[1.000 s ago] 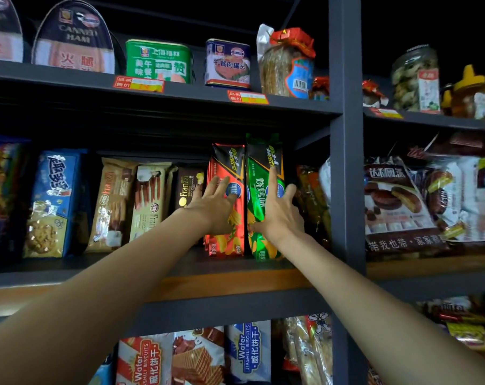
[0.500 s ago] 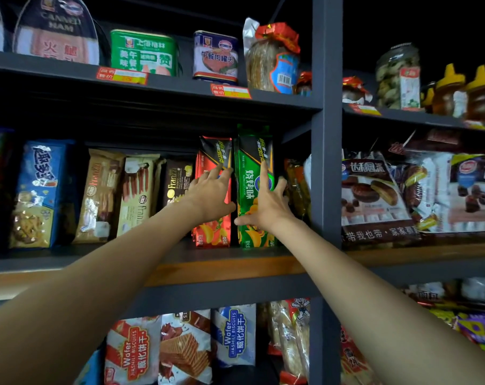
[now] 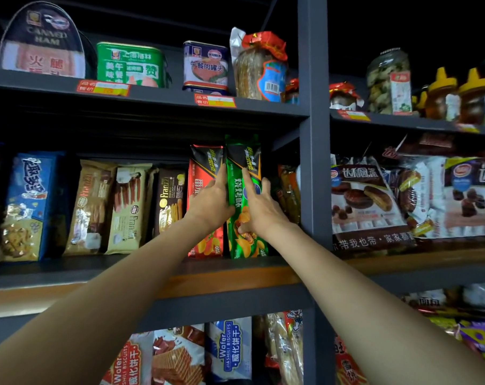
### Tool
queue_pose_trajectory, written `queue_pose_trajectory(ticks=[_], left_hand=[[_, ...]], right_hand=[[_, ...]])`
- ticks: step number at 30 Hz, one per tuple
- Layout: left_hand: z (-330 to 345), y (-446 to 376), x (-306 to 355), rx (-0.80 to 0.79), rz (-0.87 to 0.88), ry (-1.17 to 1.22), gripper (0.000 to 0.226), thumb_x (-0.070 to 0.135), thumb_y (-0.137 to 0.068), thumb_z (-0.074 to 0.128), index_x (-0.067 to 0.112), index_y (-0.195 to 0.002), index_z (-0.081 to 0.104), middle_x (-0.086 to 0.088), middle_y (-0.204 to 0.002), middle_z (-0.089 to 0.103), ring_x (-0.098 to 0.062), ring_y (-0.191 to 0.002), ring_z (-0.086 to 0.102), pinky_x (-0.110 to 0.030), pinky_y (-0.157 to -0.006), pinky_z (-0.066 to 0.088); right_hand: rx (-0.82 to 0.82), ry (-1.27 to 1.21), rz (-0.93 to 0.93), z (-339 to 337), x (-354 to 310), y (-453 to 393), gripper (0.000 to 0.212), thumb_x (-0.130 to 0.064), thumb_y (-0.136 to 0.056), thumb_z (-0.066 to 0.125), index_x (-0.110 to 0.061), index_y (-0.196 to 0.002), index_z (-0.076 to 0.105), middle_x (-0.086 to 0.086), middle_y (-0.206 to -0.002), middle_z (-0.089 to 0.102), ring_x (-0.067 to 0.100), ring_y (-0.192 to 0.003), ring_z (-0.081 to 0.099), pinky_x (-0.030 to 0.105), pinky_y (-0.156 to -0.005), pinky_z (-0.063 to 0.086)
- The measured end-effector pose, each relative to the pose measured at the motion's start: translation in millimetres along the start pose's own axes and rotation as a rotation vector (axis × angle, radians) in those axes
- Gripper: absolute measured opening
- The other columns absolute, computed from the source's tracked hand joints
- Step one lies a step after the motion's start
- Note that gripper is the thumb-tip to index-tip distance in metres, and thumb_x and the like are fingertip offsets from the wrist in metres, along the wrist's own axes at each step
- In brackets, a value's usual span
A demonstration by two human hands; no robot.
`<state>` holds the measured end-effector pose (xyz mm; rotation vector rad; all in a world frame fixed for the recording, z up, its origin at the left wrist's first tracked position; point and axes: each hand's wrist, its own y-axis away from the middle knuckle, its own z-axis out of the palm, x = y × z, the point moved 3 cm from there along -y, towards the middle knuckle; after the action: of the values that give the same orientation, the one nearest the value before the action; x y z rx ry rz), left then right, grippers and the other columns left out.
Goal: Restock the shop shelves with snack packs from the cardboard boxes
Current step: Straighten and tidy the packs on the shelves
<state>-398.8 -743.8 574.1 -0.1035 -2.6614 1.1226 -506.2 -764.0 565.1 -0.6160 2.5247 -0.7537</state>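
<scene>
On the middle shelf (image 3: 141,276) of a dark metal rack, seen from the head camera, a red snack pack (image 3: 203,173) and a green snack pack (image 3: 245,245) stand upright side by side, touching, just left of the rack's vertical post (image 3: 315,162). Both arms reach up to them. The left hand (image 3: 212,202) lies against the front of the red pack with its fingers straight, the fingertips at the seam between the two packs. The right hand (image 3: 259,208) presses flat on the front of the green pack, index finger pointing up and thumb low on the pack's face; neither hand curls round a pack. Left of the red pack stand a dark Franzzi box (image 3: 169,201), two beige biscuit packs and a blue cookie bag (image 3: 27,204). Tins of canned ham (image 3: 41,43) and luncheon meat (image 3: 206,66) sit on the shelf above. Wafer biscuit packs (image 3: 230,348) fill the shelf below.
</scene>
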Motion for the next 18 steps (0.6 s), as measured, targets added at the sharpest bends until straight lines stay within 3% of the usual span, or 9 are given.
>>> queue_pose_trajectory(ticks=[4,9,18], left_hand=[[0.5,0.7,1.4,0.001,-0.019,0.006,0.093,0.019,-0.086,0.061,0.019,-0.149,-0.008,-0.011,-0.138,0.046,-0.029,-0.123,0.047,-0.054,-0.102,0.034],[-1.8,0.9,3.4,0.001,-0.022,0.041,0.096,0.017,-0.083,0.064,0.018,-0.149,-0.006,-0.008,-0.137,0.047,-0.029,-0.12,0.049,-0.055,-0.101,0.034],[-4.8,2.6,0.0,0.026,-0.036,0.081,0.095,0.02,-0.084,0.063,0.019,-0.149,-0.006,-0.012,-0.134,0.048,-0.029,-0.115,0.053,-0.057,-0.098,0.038]], right_hand=[[0.025,-0.054,0.015,4.2,0.9,2.2,0.116,-0.002,-0.078,0.071,-0.035,-0.146,-0.017,0.015,-0.152,-0.008,0.038,-0.117,0.049,0.039,-0.083,0.047],[0.136,-0.161,0.026,6.3,0.4,6.6,0.107,-0.012,-0.079,0.072,-0.029,-0.148,-0.009,0.014,-0.148,0.006,0.038,-0.118,0.042,0.036,-0.074,0.042],[0.196,-0.193,0.037,-3.0,-4.6,5.7,0.111,-0.023,-0.079,0.073,-0.031,-0.147,-0.014,0.014,-0.152,0.002,0.039,-0.129,0.031,0.035,-0.076,0.038]])
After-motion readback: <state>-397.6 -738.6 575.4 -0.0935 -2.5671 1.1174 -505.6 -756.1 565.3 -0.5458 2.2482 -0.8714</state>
